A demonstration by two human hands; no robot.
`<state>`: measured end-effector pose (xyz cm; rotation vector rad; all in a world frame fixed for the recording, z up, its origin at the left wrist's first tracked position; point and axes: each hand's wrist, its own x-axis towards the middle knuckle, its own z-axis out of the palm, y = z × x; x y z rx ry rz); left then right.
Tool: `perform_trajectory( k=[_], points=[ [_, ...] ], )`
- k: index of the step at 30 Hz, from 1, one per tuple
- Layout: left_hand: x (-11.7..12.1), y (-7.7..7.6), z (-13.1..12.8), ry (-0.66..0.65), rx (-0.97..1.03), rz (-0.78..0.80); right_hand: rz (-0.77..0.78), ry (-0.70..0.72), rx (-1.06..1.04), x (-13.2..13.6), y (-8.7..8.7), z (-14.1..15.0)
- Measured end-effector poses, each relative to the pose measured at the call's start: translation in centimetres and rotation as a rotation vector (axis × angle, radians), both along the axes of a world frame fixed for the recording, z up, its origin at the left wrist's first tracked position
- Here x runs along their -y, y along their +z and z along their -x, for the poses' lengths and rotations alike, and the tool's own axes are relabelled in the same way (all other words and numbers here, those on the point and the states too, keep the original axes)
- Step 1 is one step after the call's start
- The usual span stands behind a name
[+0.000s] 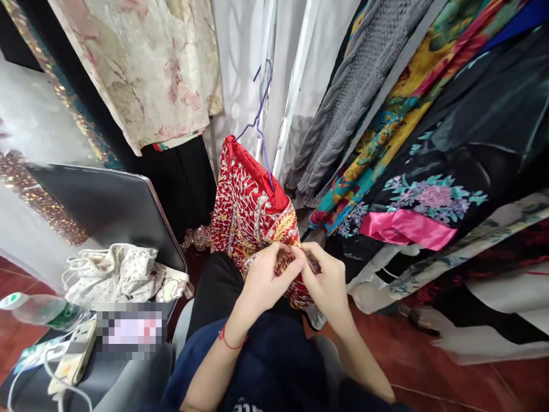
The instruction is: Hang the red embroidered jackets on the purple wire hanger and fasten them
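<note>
A red garment point(240, 206) with silver and gold embroidery hangs on a purple wire hanger point(258, 120), its lower part lying over my lap. My left hand point(268, 274) is closed on the embroidered cloth, thumb and forefinger pinched at its edge. My right hand point(321, 274) pinches the same spot from the other side, so the fingertips of both hands meet. Whether a small thing sits between the fingertips cannot be made out. A red string bracelet point(231, 341) circles my left wrist.
Clothes hang on both sides, among them a grey cable-knit piece point(343, 109) and a black flowered garment point(446, 171). At left, a black chair point(107, 206) bears a drawstring cloth bag point(115, 274), a plastic bottle point(47, 312) and a power strip point(75, 355).
</note>
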<state>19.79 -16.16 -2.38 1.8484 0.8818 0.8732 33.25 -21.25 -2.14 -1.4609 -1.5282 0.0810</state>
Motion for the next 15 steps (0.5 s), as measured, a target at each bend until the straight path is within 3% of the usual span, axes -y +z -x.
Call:
perform_trajectory(
  k=[3,6,10,15],
  points=[
    [0.5,0.5,-0.3,0.146,-0.079,0.035,0.043,0.135,-0.015,0.6,-0.1,0.7],
    [0.1,0.7,0.0,0.185,-0.080,0.026,0.085,0.246,0.018,0.9,-0.4,1.3],
    [-1.3,-0.1,0.8,0.138,-0.028,0.034,0.143,0.366,0.082,0.8,-1.1,1.5],
    [-3.1,-2.6,1.5,0.036,0.022,0.094,0.242,0.468,0.225,0.0,-1.5,0.3]
  ],
)
